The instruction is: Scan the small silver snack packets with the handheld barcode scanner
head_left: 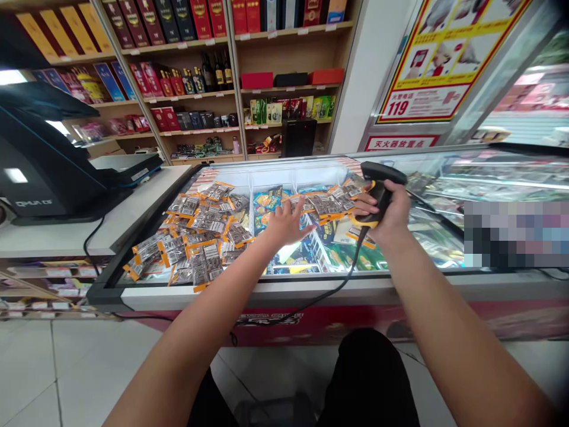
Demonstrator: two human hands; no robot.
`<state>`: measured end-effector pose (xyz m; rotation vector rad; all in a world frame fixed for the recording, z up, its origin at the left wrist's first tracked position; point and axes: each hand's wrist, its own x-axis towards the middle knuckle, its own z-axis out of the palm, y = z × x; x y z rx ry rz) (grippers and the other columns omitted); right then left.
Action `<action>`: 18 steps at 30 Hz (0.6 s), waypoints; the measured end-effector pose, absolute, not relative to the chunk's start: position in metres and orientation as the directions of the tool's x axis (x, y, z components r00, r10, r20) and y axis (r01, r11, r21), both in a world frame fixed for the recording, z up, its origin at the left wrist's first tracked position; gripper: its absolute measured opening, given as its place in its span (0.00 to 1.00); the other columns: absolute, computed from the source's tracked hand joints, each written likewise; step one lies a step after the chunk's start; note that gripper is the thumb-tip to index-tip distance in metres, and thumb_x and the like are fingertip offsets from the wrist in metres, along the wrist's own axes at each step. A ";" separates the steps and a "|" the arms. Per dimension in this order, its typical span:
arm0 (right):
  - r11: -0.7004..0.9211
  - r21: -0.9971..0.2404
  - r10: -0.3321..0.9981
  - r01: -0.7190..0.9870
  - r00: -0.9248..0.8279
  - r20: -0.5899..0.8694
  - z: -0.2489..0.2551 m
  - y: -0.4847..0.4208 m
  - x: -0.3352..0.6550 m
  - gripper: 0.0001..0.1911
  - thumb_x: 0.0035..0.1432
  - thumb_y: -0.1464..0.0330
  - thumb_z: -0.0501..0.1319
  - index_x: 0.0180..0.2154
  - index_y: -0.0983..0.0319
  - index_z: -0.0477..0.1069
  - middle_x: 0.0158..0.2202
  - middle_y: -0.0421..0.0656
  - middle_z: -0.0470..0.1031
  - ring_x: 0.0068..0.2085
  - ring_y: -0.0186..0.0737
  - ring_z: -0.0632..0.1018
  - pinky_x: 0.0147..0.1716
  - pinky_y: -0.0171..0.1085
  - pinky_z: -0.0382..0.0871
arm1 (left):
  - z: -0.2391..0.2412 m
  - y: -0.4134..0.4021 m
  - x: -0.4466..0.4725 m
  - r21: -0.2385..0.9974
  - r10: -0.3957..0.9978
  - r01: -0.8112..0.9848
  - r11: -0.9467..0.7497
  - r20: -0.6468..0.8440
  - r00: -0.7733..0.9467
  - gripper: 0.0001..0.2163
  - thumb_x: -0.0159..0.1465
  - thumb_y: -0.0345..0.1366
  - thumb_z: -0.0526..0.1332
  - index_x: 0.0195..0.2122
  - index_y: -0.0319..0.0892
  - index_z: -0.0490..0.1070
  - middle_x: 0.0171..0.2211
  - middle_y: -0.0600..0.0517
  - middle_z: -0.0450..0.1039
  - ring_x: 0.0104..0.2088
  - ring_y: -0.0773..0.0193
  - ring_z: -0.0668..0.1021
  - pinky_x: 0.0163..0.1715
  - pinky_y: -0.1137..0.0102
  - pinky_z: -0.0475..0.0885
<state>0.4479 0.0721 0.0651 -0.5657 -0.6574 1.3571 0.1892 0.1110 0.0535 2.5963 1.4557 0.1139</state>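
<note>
My right hand (393,210) is wrapped round the grip of a black and yellow barcode scanner (377,193), its cord hanging toward the freezer's front edge. Fingers spread and holding nothing, my left hand (287,224) hovers over the middle of the chest freezer (178,296). Left of it lies a heap of small clear packets with orange edges (207,219). More such packets (326,203) lie between my two hands. Blue bags (267,201) show in a white wire basket just beyond my left hand.
A black checkout terminal (40,154) stands on the white counter (57,222) at left. Shelves (186,95) of boxes and bottles line the back wall. The scanner's cord (320,296) crosses the freezer front. A fire notice (422,101) hangs at the upper right.
</note>
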 end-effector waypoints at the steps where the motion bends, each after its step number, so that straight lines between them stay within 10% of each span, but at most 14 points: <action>1: 0.123 -0.661 0.992 -0.740 0.082 0.093 0.064 0.072 0.450 0.20 0.57 0.61 0.75 0.41 0.55 0.66 0.21 0.29 0.61 0.17 0.27 0.61 0.18 0.29 0.64 | 0.052 0.110 0.200 0.171 0.861 0.851 -0.496 -0.029 0.508 0.47 0.78 0.67 0.48 0.90 0.53 0.32 0.89 0.38 0.38 0.85 0.26 0.57 0.80 0.37 0.58; 7: -0.042 -0.242 0.976 -0.969 -0.092 0.199 0.062 0.069 0.461 0.19 0.57 0.66 0.70 0.48 0.54 0.67 0.22 0.27 0.60 0.15 0.26 0.62 0.17 0.31 0.63 | 0.045 0.116 0.246 0.128 0.909 0.908 -0.399 -0.074 0.410 0.44 0.76 0.70 0.47 0.89 0.64 0.35 0.90 0.46 0.34 0.86 0.28 0.52 0.80 0.31 0.55; 10: -0.170 0.329 0.964 -0.929 -0.087 0.252 0.064 0.064 0.467 0.21 0.58 0.65 0.74 0.50 0.49 0.72 0.20 0.29 0.63 0.15 0.27 0.60 0.15 0.35 0.55 | 0.046 0.121 0.262 0.140 0.913 0.911 -0.388 -0.078 0.401 0.42 0.77 0.68 0.48 0.88 0.67 0.36 0.90 0.48 0.34 0.86 0.29 0.53 0.80 0.31 0.56; 13: -0.199 0.920 0.977 -0.336 0.008 0.214 0.064 0.057 0.472 0.20 0.58 0.65 0.78 0.50 0.44 0.79 0.26 0.38 0.76 0.21 0.30 0.67 0.15 0.38 0.52 | 0.046 0.128 0.281 0.163 0.915 0.909 -0.383 -0.071 0.398 0.42 0.77 0.67 0.50 0.88 0.67 0.37 0.90 0.48 0.35 0.86 0.28 0.52 0.80 0.29 0.53; 18: -0.314 0.870 0.937 0.379 -0.023 0.349 0.058 0.055 0.470 0.21 0.59 0.62 0.78 0.52 0.38 0.82 0.24 0.44 0.76 0.30 0.39 0.72 0.18 0.41 0.57 | 0.045 0.138 0.316 0.256 0.897 0.875 -0.412 -0.056 0.439 0.44 0.77 0.65 0.53 0.89 0.61 0.39 0.90 0.43 0.34 0.86 0.23 0.51 0.81 0.29 0.50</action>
